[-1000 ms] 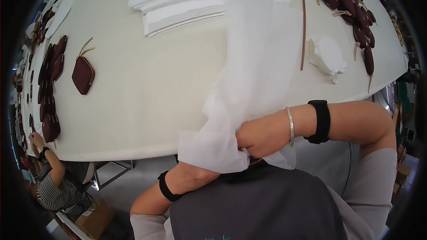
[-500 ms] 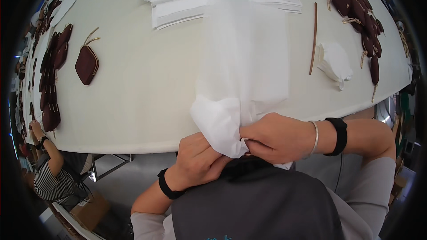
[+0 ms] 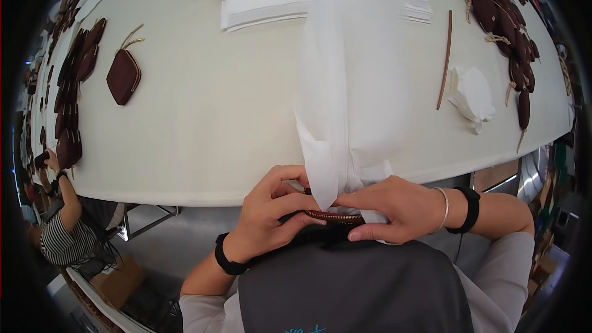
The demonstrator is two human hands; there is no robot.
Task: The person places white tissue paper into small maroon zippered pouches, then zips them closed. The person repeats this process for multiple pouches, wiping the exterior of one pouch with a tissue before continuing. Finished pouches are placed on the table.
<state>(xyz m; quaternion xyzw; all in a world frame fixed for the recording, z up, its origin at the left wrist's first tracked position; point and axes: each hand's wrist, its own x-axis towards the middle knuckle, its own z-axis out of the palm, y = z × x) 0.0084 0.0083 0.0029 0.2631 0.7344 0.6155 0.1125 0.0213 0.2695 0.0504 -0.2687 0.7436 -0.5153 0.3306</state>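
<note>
Holding a small dark red pouch (image 3: 340,219) at the near edge of a pale counter (image 3: 216,117), a person in a dark apron (image 3: 345,271) works with both hands close together, just in front of the body. The left hand (image 3: 268,209) is curled narrow, thumb and fingers gripping the pouch's left end beside its gold-coloured zip. The right hand (image 3: 394,209) clasps the right end, thumb on the near side and fingers on the far side, over thin white paper (image 3: 327,142). The paper's near end reaches the zip between the hands; how far it goes inside is hidden. From there the paper runs away over the counter, its far part overlapping a stack of white sheets (image 3: 265,9) at the far middle. To the right lie a thin brown strip (image 3: 445,58), a crumpled white bundle (image 3: 473,97) and, beyond, a heap of dark red pouches (image 3: 509,31) with tan ties. To the left, a single closed pouch (image 3: 124,77) with a tan tie lies apart from a row of similar pouches (image 3: 68,117). At the near left, a co-worker in a striped top (image 3: 65,240) sits by the counter, near a cardboard box (image 3: 117,280).
</note>
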